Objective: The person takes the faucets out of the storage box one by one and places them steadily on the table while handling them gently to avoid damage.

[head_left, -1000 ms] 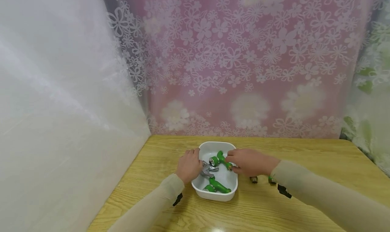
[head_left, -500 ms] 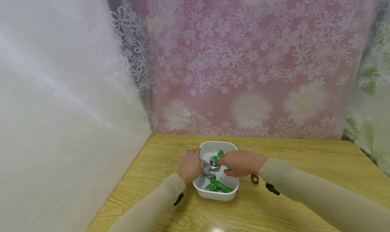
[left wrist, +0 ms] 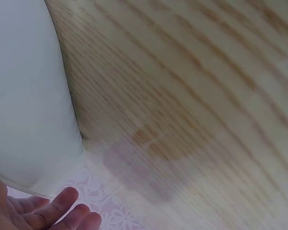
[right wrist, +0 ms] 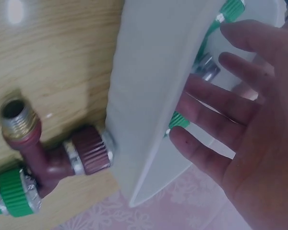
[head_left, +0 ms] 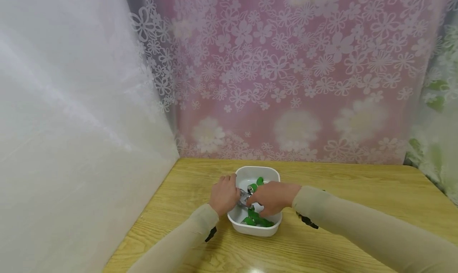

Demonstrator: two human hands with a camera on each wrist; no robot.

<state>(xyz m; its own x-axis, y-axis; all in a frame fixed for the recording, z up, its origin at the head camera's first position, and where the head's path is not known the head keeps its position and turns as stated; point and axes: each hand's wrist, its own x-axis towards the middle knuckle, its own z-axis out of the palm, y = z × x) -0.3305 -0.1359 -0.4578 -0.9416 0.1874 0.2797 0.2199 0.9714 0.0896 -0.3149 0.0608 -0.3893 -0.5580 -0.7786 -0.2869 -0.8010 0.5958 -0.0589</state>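
On the table (head_left: 304,249), the white tub (head_left: 255,231) is held at its rim by the left hand (head_left: 224,195). The right hand's (head_left: 273,197) grip is judged wide, unladen; the chrome fitting (head_left: 244,197) could be jammed by crowding green fittings (head_left: 261,222).

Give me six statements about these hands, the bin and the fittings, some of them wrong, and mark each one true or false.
1. The left hand is at the rim of the bin. True.
2. The bin is black. False: it is white.
3. The right hand is over the bin. True.
4. The right hand is clenched into a fist. False: its fingers are spread.
5. A maroon fitting lies on the table, outside the bin. True.
6. Nothing green is in the bin. False: green fittings lie in it.
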